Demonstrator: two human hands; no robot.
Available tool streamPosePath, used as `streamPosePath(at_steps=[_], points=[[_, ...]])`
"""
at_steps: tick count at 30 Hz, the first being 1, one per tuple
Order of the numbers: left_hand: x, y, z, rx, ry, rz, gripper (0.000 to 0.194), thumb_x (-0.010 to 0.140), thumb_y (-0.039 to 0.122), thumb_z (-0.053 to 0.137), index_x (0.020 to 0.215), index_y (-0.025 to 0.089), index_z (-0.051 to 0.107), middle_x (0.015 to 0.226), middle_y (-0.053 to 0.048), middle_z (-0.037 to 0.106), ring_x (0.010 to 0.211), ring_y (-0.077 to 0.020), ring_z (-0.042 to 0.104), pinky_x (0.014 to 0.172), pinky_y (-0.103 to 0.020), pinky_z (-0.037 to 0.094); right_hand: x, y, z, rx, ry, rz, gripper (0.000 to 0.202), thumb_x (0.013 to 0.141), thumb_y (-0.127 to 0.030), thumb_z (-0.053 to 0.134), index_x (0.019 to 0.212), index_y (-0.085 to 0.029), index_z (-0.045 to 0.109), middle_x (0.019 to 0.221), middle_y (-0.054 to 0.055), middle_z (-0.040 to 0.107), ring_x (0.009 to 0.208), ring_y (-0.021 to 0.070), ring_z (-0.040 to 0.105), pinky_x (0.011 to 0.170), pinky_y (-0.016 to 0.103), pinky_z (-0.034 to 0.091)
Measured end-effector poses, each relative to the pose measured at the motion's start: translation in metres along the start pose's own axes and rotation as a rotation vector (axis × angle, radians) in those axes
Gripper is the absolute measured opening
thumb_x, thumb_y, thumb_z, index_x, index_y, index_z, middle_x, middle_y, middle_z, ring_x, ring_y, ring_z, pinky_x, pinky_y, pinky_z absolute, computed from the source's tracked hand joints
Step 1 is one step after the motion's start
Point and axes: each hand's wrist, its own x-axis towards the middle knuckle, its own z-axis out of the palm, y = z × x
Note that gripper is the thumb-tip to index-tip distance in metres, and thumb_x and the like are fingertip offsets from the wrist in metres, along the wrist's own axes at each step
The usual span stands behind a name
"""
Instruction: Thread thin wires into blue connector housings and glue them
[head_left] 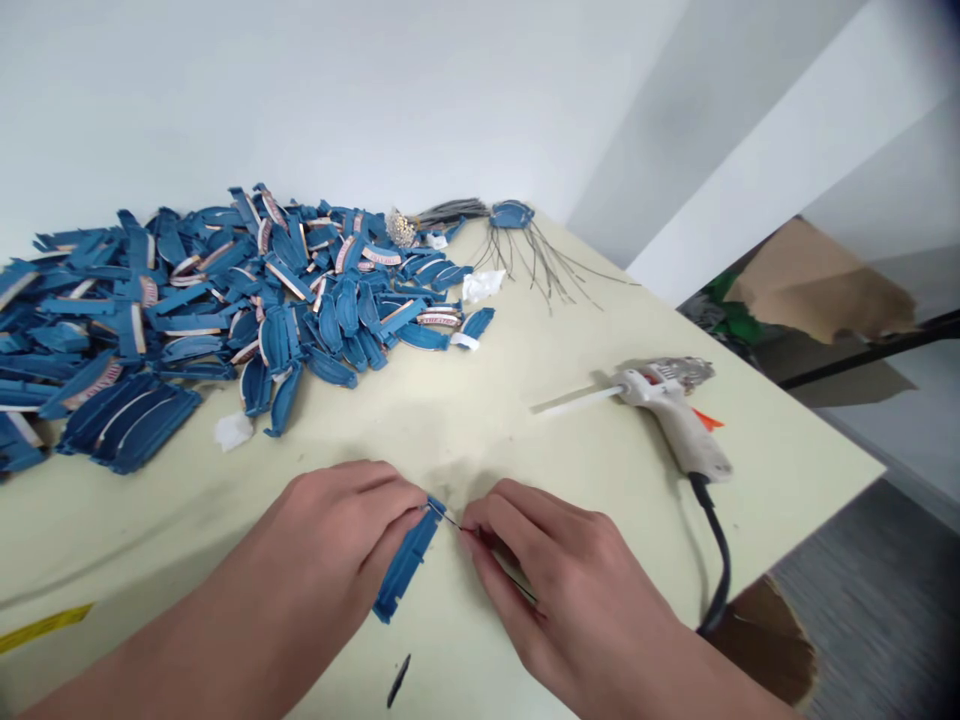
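Blue piece (409, 565) slanted between the two hands in the head view, low over the desk (480, 430). At its far end, the left hand (349, 525) pinched a thin wire (450, 520), which the right hand (559, 560) also gripped. A glue gun (675, 410) lay well to the right.

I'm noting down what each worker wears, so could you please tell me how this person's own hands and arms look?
Both the left hand and the right hand are ungloved, with slim fingers. No ring, watch or bracelet shows, and no sleeve covers the visible forearms. I see no markings.
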Motion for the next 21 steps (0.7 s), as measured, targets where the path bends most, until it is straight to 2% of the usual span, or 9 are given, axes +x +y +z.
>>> streamPosePath(at_steps=[5, 10, 15, 17, 21], points=[[-0.0018, 0.0009, 0.0021, 0.140, -0.066, 0.077, 0.030, 0.098, 0.014, 0.038, 0.106, 0.024, 0.065, 0.107, -0.002, 0.072, 0.090, -0.0199, 0.068, 0.061, -0.029, 0.051, -0.0007, 0.0000, -0.0005, -0.012, -0.027, -0.010, 0.022, 0.100, -0.017, 0.041, 0.094, -0.018, 0.063, 0.081, 0.002, 0.058, 0.068, 0.0185, 0.057, 0.059, 0.033, 0.044], [-0.0030, 0.0027, 0.0017, 0.166, -0.067, 0.096, 0.034, 0.093, 0.008, 0.031, 0.093, 0.022, 0.062, 0.108, -0.003, 0.070, 0.083, -0.0205, 0.066, 0.062, -0.032, 0.052, -0.0028, 0.0013, 0.0000, -0.080, -0.016, -0.075, 0.017, 0.099, -0.016, 0.046, 0.095, -0.017, 0.063, 0.084, 0.005, 0.058, 0.071, 0.0215, 0.059, 0.059, 0.036, 0.048], [-0.0013, 0.0046, 0.0010, 0.079, -0.073, 0.102, 0.026, 0.086, 0.006, 0.034, 0.078, 0.022, 0.053, 0.084, -0.003, 0.067, 0.073, -0.0224, 0.062, 0.063, -0.037, 0.054, -0.0057, 0.0028, 0.0040, -0.179, 0.047, -0.162, 0.013, 0.093, -0.010, 0.052, 0.087, -0.016, 0.063, 0.081, 0.004, 0.057, 0.066, 0.0211, 0.056, 0.053, 0.036, 0.047], [-0.0008, 0.0052, 0.0010, 0.078, -0.064, 0.103, 0.026, 0.086, 0.006, 0.034, 0.078, 0.021, 0.053, 0.083, -0.004, 0.067, 0.071, -0.0220, 0.062, 0.062, -0.037, 0.054, -0.0072, 0.0028, 0.0047, -0.190, 0.050, -0.184, 0.013, 0.090, -0.008, 0.052, 0.087, -0.016, 0.062, 0.081, 0.005, 0.056, 0.065, 0.0207, 0.055, 0.052, 0.035, 0.047], [-0.0013, 0.0039, 0.0035, 0.133, 0.039, 0.141, 0.028, 0.094, 0.009, 0.036, 0.083, 0.022, 0.058, 0.092, -0.003, 0.070, 0.069, -0.0180, 0.061, 0.063, -0.033, 0.053, -0.0094, 0.0029, 0.0042, -0.196, 0.021, -0.203, 0.016, 0.088, -0.004, 0.050, 0.087, -0.015, 0.063, 0.083, 0.006, 0.057, 0.068, 0.0209, 0.055, 0.055, 0.035, 0.049]])
